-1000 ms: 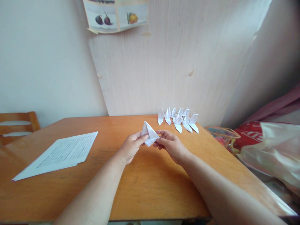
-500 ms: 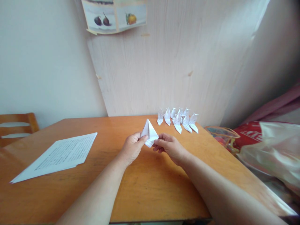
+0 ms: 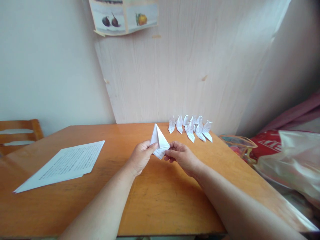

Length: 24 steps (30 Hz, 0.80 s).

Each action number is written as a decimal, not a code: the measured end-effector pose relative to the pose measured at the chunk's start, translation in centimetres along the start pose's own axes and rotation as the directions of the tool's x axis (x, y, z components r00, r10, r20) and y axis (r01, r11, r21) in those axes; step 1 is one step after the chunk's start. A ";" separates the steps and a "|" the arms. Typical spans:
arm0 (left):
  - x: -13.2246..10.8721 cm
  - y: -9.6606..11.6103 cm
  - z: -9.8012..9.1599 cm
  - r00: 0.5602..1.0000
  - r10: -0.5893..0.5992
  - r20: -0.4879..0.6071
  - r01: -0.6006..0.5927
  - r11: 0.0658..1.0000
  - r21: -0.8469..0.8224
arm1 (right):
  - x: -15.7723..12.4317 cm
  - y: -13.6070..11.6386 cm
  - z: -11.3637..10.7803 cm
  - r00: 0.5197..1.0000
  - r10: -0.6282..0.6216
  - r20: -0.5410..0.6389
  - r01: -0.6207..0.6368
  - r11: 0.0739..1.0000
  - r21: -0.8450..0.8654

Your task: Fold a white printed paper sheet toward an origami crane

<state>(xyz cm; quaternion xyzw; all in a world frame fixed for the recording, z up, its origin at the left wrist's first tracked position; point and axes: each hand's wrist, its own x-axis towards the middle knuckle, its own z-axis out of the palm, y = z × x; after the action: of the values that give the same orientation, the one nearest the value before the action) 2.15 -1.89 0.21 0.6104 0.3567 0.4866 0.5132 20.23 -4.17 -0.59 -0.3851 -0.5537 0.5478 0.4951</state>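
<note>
A folded piece of white paper [image 3: 160, 141], kite-shaped with a tall point at the top and printed text near its lower tip, is held up above the table. My left hand [image 3: 142, 155] pinches its left side, thumb on the front face. At the lower right edge, my right hand [image 3: 178, 154] grips it between thumb and fingers; the fingertips behind the paper are hidden. Beyond my hands, several folded paper cranes [image 3: 190, 130] stand grouped near the table's back edge.
A stack of printed sheets [image 3: 65, 163] lies on the left of the wooden table [image 3: 160, 200]. Past the right edge are plastic bags [image 3: 295, 160] and a red bag [image 3: 266, 143]. A wooden chair [image 3: 18, 135] stands at the left. Fruit pictures [image 3: 126, 18] hang on the back board.
The folded paper's top point sits slightly higher, and its lower printed part shows more. Both hands keep their grip. The whole view has shifted slightly.
</note>
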 end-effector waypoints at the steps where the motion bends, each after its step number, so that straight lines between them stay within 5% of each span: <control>1: 0.0 0.0 0.0 1.000 -0.003 -0.008 0.003 1.000 0.002 | 0.0 -0.1 0.0 1.000 0.004 -0.002 -0.004 1.000 -0.005; 24: 0.2 -0.9 -0.4 0.997 -0.058 0.052 0.061 0.997 -0.054 | 0.1 0.0 -0.1 0.998 0.047 -0.046 -0.048 0.999 -0.022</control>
<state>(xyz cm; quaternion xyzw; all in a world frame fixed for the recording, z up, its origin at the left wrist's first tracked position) 1.91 -1.40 -0.66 0.5972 0.3481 0.4652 0.5529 20.33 -4.07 -0.55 -0.4164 -0.5393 0.5441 0.4896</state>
